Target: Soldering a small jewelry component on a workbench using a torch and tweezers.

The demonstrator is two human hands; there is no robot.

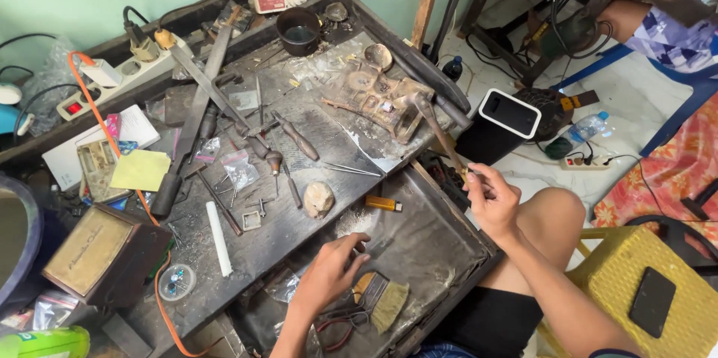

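My right hand (490,197) grips the wooden handle of a small hammer (430,115), whose metal head hovers over a worn wooden bench block (374,100) at the back of the dark workbench (314,133). My left hand (333,268) reaches into the metal tray (426,246) below the bench, its fingertips pinched near a pile of pale filings (355,219); what they hold is too small to tell. A flat brush (385,300) and red-handled pliers (340,326) lie in the tray beside that hand.
A yellow lighter (384,204), a pale stone lump (318,199), gravers, tweezers, small plastic bags and a white stick (219,238) litter the bench. A black bowl (299,30) and a power strip (120,77) stand at the back. A brown box (101,253) sits left, a yellow wicker stool (636,291) right.
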